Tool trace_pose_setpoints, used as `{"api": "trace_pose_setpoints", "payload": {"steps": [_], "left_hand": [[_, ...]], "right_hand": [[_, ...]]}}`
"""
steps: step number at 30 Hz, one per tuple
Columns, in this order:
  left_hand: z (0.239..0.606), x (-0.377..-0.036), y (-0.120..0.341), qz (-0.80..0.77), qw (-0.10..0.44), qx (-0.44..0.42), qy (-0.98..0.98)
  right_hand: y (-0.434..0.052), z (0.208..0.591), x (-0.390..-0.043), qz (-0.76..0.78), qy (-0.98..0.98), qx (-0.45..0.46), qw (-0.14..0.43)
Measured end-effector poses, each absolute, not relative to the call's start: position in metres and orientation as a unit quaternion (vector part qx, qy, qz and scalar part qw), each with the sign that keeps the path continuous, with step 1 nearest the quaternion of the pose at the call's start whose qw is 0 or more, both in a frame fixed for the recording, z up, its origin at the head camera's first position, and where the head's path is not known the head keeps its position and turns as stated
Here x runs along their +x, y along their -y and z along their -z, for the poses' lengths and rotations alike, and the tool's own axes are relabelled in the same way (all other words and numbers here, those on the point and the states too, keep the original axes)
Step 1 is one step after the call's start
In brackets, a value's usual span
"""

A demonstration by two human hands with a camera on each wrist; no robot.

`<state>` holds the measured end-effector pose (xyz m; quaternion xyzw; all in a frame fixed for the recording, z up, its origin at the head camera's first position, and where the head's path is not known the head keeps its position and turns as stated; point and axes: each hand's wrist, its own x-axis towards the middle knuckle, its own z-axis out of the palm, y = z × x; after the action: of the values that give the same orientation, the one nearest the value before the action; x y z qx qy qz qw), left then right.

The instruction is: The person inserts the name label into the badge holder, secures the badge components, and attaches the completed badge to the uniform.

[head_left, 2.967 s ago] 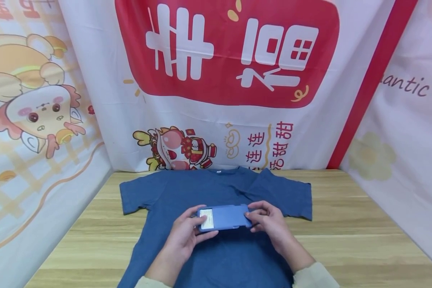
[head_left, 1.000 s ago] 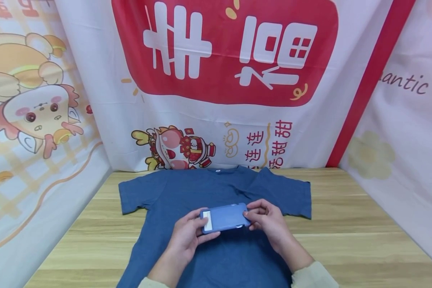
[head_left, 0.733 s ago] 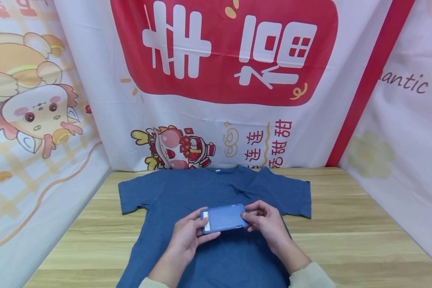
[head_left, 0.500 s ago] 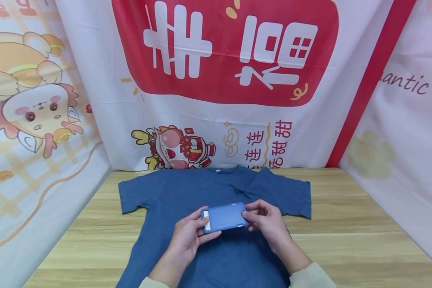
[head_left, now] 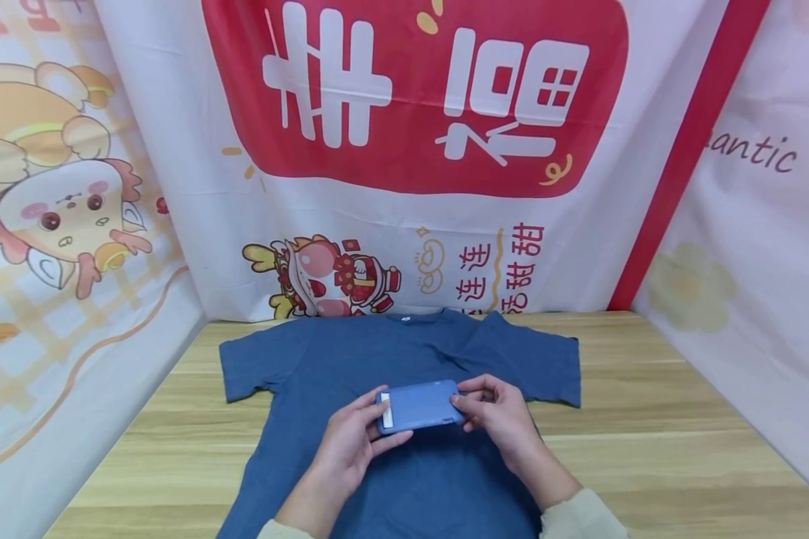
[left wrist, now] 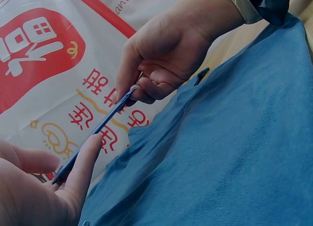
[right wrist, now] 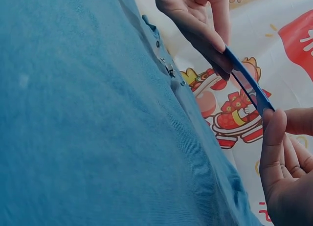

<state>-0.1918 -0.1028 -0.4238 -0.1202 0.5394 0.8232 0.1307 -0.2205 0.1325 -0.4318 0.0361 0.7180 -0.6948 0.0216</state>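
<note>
Wooden table (head_left: 647,419), blue T-shirt (head_left: 404,352) lying flat; left hand (head_left: 350,442) at 9 o'clock, right hand (head_left: 495,415) at 3 o'clock pinching blue card sleeve (head_left: 419,405), seemingly seating white card (head_left: 386,410); next calling for steady push.

Table (head_left: 681,449): light wood-grain top, planks running left to right, closed in at the back and both sides by printed cloth banners (head_left: 411,187) that come down to its edges. Shirt (head_left: 323,359): blue, short-sleeved, laid flat on the table's middle with the collar toward the back banner, both sleeves spread out to the sides and the hem running off the near edge of the head view; bare wood shows left and right of it.
</note>
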Motion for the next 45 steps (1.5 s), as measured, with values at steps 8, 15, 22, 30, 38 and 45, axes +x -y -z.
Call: {"api": "trace_pose_setpoints", "payload": {"steps": [8, 15, 22, 30, 38, 45], "left_hand": [[0.423, -0.193, 0.102, -0.816, 0.137, -0.104, -0.551], [0.425, -0.192, 0.102, -0.808, 0.131, -0.095, -0.566], [0.427, -0.191, 0.101, -0.807, 0.129, -0.106, -0.566], [0.426, -0.191, 0.101, -0.811, 0.13, -0.107, -0.561], [0.428, -0.193, 0.101, -0.817, 0.138, -0.103, -0.551], [0.426, -0.194, 0.098, -0.815, 0.143, -0.101, -0.553]], "right_hand": [[-0.135, 0.432, -0.221, 0.693, -0.719, 0.041, 0.024], [-0.134, 0.431, -0.219, 0.687, -0.726, 0.033, 0.019], [-0.13, 0.43, -0.217, 0.672, -0.74, 0.03, 0.012], [-0.129, 0.43, -0.217, 0.661, -0.75, 0.019, 0.005], [-0.125, 0.427, -0.213, 0.638, -0.77, 0.006, -0.005], [-0.122, 0.426, -0.21, 0.625, -0.78, -0.011, -0.016]]}}
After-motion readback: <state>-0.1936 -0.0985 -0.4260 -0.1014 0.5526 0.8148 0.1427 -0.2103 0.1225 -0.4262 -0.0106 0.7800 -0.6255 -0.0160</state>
